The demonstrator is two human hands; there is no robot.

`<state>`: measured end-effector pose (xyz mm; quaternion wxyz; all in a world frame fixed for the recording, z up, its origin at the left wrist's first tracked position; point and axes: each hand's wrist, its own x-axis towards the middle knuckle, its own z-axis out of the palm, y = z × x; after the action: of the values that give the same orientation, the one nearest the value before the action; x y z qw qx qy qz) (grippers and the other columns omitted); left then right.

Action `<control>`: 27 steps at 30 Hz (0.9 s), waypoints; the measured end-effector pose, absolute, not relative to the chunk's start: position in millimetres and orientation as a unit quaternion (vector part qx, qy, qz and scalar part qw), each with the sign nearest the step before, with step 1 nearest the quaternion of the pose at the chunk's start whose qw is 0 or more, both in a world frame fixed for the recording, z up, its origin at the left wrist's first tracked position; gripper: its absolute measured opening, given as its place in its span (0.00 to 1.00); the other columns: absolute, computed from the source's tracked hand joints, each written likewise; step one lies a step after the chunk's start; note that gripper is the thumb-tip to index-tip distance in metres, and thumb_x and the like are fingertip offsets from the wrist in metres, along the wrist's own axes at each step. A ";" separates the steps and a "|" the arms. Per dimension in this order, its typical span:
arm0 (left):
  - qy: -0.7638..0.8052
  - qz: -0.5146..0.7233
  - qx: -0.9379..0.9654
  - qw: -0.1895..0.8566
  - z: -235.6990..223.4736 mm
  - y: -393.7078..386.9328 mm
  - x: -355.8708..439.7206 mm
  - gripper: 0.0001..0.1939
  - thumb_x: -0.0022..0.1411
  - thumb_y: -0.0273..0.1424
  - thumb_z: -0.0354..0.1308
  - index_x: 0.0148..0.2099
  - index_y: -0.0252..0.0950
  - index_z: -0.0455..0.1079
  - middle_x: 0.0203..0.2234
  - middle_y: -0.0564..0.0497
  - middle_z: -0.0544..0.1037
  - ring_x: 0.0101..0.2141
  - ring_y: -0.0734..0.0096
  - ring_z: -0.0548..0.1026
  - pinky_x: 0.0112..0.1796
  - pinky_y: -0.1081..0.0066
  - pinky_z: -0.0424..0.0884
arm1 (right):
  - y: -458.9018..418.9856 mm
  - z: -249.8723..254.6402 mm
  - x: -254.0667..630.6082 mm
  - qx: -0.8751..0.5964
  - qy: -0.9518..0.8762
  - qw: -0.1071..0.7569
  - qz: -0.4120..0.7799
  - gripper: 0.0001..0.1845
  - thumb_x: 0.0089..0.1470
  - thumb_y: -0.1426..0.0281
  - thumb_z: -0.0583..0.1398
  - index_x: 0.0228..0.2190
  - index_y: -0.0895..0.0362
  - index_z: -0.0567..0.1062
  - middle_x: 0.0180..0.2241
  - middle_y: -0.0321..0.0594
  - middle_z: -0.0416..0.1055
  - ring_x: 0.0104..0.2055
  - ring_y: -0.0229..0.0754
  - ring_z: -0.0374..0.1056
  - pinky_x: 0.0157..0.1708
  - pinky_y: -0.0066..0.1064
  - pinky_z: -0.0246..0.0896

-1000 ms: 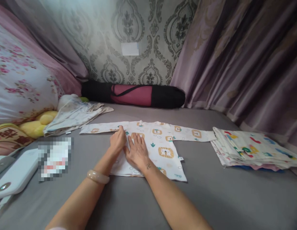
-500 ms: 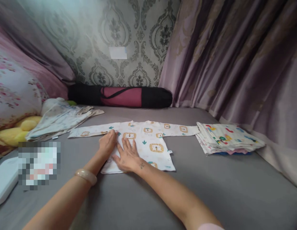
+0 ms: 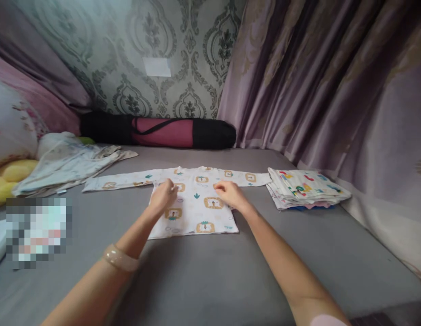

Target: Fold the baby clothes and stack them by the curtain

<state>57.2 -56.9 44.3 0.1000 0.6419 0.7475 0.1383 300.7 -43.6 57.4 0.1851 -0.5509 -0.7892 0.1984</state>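
Observation:
A small white long-sleeved baby shirt [image 3: 196,217] with lion prints lies flat, sleeves spread, on the grey bed sheet [image 3: 203,276]. My left hand [image 3: 163,195] rests on its left chest part, fingers curled down onto the cloth. My right hand [image 3: 229,193] lies on the right chest part near the armpit, fingers bent and pressing or pinching the fabric. A pale bangle [image 3: 120,258] sits on my left wrist.
A stack of folded printed cloths [image 3: 307,186] lies right of the shirt. A loose pile of pale garments [image 3: 67,164] and a yellow plush toy [image 3: 6,179] are at the left. A black and pink roll bag [image 3: 159,131] lies by the wall; curtains [image 3: 332,90] hang at right.
My right hand has moved from beside my left hand across to the shirt's right side. The shirt body now lies flatter. The view has shifted to the right.

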 end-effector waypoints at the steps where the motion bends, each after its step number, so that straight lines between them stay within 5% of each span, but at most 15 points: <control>1: 0.724 0.136 0.664 0.128 44.2 -55.0 71.5 0.11 0.66 0.33 0.48 0.41 0.32 0.68 0.35 0.44 0.77 0.36 0.63 0.74 0.34 0.71 0.64 | -31.7 52.6 310.2 -0.601 -0.765 0.177 0.150 0.13 0.58 0.72 0.54 0.39 0.55 0.78 0.41 0.40 0.77 0.44 0.42 0.71 0.43 0.30 0.62; 5: 0.615 0.153 0.751 0.184 38.5 -49.1 130.8 0.10 0.62 0.25 0.49 0.38 0.34 0.72 0.34 0.46 0.77 0.37 0.66 0.74 0.38 0.72 0.65 | -9.9 36.8 330.2 -0.644 -0.754 0.114 0.056 0.15 0.57 0.75 0.55 0.44 0.55 0.76 0.46 0.44 0.73 0.48 0.42 0.68 0.45 0.29 0.59; 13: 0.580 0.231 0.770 0.131 7.9 -48.7 182.8 0.11 0.60 0.21 0.47 0.44 0.33 0.67 0.41 0.41 0.72 0.44 0.58 0.68 0.48 0.58 0.64 | -16.1 24.6 336.9 -0.610 -0.790 0.047 -0.045 0.20 0.59 0.80 0.47 0.45 0.57 0.72 0.50 0.48 0.67 0.49 0.45 0.65 0.44 0.32 0.57; 17: 0.553 0.260 0.785 0.098 -4.6 -51.6 182.2 0.11 0.63 0.26 0.49 0.47 0.32 0.64 0.43 0.40 0.71 0.46 0.57 0.67 0.49 0.57 0.64 | -12.0 23.1 343.9 -0.587 -0.806 0.041 -0.065 0.19 0.60 0.80 0.46 0.46 0.58 0.71 0.50 0.49 0.67 0.50 0.46 0.63 0.46 0.33 0.57; 27: 0.533 0.147 0.833 0.037 -6.9 -63.8 192.7 0.31 0.68 0.45 0.39 0.66 0.31 0.54 0.64 0.37 0.56 0.64 0.48 0.52 0.60 0.46 0.47 | 12.6 14.0 365.3 -0.552 -0.830 0.073 -0.039 0.21 0.60 0.80 0.47 0.49 0.56 0.71 0.51 0.47 0.67 0.54 0.44 0.58 0.51 0.33 0.55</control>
<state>192.7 -63.8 -6.9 0.0366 0.8327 0.5325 0.1469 365.3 12.6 14.0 0.0731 -0.5519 -0.8298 -0.0391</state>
